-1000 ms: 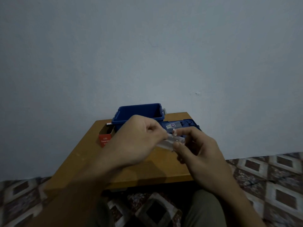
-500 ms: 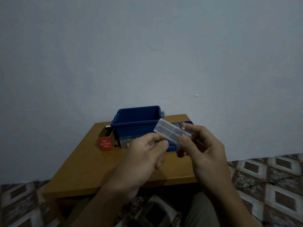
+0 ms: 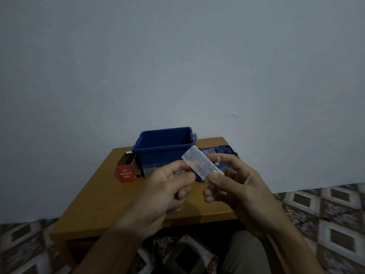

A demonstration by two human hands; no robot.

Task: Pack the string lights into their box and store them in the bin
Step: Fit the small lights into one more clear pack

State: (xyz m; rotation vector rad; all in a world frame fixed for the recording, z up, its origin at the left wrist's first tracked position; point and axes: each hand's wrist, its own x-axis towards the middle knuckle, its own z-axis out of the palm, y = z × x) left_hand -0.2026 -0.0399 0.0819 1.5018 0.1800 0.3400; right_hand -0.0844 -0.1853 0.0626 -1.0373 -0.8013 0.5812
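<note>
Clear battery case (image 3: 201,168), long axis upper-left to lower-right, pinched in right hand (image 3: 233,184); left hand (image 3: 167,190) curled shut beside it; red box (image 3: 126,171) lies left-of-centre.

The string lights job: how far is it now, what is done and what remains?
Early stage. Ready: the blue bin stands open on the table, its lid beside it, and the red box lies open. In hand: the right hand holds the clear battery case, and the left hand pinches something thin beside it, probably the wire. Left: put the lights into the box, then the box into the bin.
</note>
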